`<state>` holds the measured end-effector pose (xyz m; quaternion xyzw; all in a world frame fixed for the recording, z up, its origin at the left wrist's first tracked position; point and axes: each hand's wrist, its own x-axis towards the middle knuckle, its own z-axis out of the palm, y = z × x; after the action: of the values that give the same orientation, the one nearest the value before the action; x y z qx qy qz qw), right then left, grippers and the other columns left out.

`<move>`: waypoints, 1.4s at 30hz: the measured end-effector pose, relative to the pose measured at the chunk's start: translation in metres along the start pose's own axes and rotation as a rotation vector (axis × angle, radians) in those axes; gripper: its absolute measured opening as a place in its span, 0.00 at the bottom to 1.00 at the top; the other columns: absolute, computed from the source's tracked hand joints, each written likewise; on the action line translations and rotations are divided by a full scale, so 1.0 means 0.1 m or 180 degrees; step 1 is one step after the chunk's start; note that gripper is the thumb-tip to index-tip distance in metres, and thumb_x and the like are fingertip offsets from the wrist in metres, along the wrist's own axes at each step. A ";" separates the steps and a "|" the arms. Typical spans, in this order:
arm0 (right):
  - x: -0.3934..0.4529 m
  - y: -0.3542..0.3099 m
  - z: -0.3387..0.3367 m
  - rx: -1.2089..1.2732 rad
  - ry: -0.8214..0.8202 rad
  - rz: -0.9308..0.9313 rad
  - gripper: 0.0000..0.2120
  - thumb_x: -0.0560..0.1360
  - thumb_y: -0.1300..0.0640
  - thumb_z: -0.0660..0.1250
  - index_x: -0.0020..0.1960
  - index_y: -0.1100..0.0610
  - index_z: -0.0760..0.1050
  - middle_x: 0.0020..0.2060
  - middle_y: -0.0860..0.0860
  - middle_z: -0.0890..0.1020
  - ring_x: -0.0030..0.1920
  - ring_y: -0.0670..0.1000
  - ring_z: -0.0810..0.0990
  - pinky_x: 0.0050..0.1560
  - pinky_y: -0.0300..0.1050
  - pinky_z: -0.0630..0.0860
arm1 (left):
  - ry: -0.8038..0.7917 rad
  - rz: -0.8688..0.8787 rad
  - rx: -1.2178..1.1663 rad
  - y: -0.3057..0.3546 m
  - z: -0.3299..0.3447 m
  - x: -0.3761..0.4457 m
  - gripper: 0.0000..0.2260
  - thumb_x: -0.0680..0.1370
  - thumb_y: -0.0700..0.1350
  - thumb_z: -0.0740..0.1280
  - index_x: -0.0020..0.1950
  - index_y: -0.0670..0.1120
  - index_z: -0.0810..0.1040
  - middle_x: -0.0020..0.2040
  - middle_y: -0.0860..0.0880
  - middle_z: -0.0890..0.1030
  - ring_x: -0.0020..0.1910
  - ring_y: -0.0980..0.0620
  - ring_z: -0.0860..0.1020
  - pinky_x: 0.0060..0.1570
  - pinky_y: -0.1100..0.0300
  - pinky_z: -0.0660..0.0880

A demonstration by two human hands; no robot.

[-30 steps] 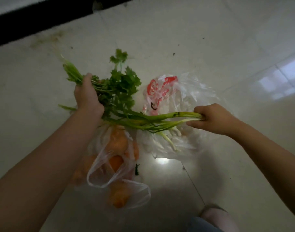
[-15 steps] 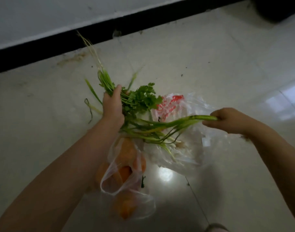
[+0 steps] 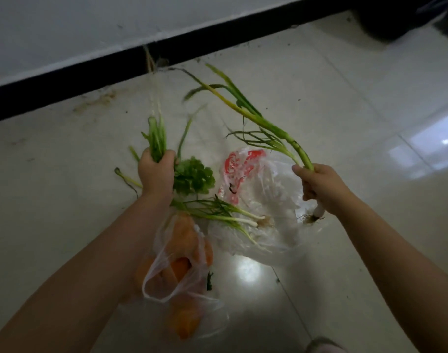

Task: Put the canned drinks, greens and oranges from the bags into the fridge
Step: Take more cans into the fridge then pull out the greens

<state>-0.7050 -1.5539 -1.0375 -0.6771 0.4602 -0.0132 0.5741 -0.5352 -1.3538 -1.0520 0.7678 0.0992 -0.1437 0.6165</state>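
Observation:
My left hand grips a bunch of greens: coriander leaves and thin stems that stick up past my fist. My right hand holds one spring onion by its white end, roots hanging below my fist and green leaves pointing up to the left. More spring onions lie across a clear bag with red print on the floor. A second clear bag below my left forearm holds several oranges. No canned drinks or fridge are in view.
The floor is pale glossy tile with bright reflections. A black skirting strip runs under a white wall at the top. A dark object sits at the top right corner. A shoe tip shows at the bottom edge.
My hands have moved apart. The right hand has pulled one spring onion free of the bunch and swung it upright. The left hand keeps the coriander bunch.

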 end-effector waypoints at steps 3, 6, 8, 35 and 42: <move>0.04 -0.01 0.17 0.0117 -0.0263 -0.0090 0.20 0.78 0.57 0.61 0.28 0.56 0.61 0.12 0.44 0.63 0.15 0.43 0.61 0.24 0.38 0.66 | -0.0282 0.0179 0.0531 -0.10 -0.11 -0.03 0.11 0.76 0.37 0.63 0.36 0.48 0.70 0.33 0.49 0.72 0.34 0.50 0.72 0.40 0.55 0.71; 0.08 -0.06 0.26 0.0420 -0.0571 -0.0097 0.19 0.80 0.58 0.57 0.30 0.57 0.63 0.12 0.44 0.61 0.15 0.43 0.59 0.23 0.36 0.64 | -0.0386 0.0411 0.1064 -0.18 -0.23 -0.08 0.04 0.77 0.39 0.63 0.43 0.42 0.71 0.33 0.51 0.70 0.33 0.52 0.70 0.35 0.60 0.69; 0.09 -0.03 0.26 0.0641 -0.0802 -0.0093 0.17 0.80 0.60 0.55 0.32 0.59 0.65 0.13 0.45 0.62 0.15 0.44 0.60 0.21 0.34 0.65 | -0.0316 0.0459 0.1235 -0.23 -0.32 -0.10 0.03 0.77 0.39 0.63 0.45 0.42 0.70 0.33 0.50 0.69 0.33 0.52 0.69 0.33 0.60 0.67; 0.09 0.84 1.07 -0.2907 -0.1429 -0.1210 0.14 0.71 0.59 0.59 0.50 0.64 0.79 0.50 0.63 0.81 0.55 0.59 0.78 0.53 0.49 0.73 | -0.0764 0.0404 0.1935 -0.48 -0.42 -0.07 0.17 0.78 0.42 0.65 0.65 0.38 0.72 0.61 0.39 0.77 0.60 0.43 0.75 0.53 0.58 0.70; 0.12 0.76 1.13 -0.3634 -0.0984 -0.1346 0.15 0.74 0.57 0.59 0.58 0.62 0.73 0.57 0.60 0.78 0.59 0.58 0.75 0.55 0.46 0.72 | -0.0948 0.0482 0.2100 -0.46 -0.41 -0.08 0.17 0.78 0.42 0.65 0.65 0.39 0.72 0.60 0.41 0.78 0.59 0.45 0.76 0.51 0.62 0.69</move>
<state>-0.6827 -1.4687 -1.1416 -0.9474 0.1625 0.2195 0.1670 -0.5537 -1.3029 -1.0837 0.9011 -0.1004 -0.2320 0.3524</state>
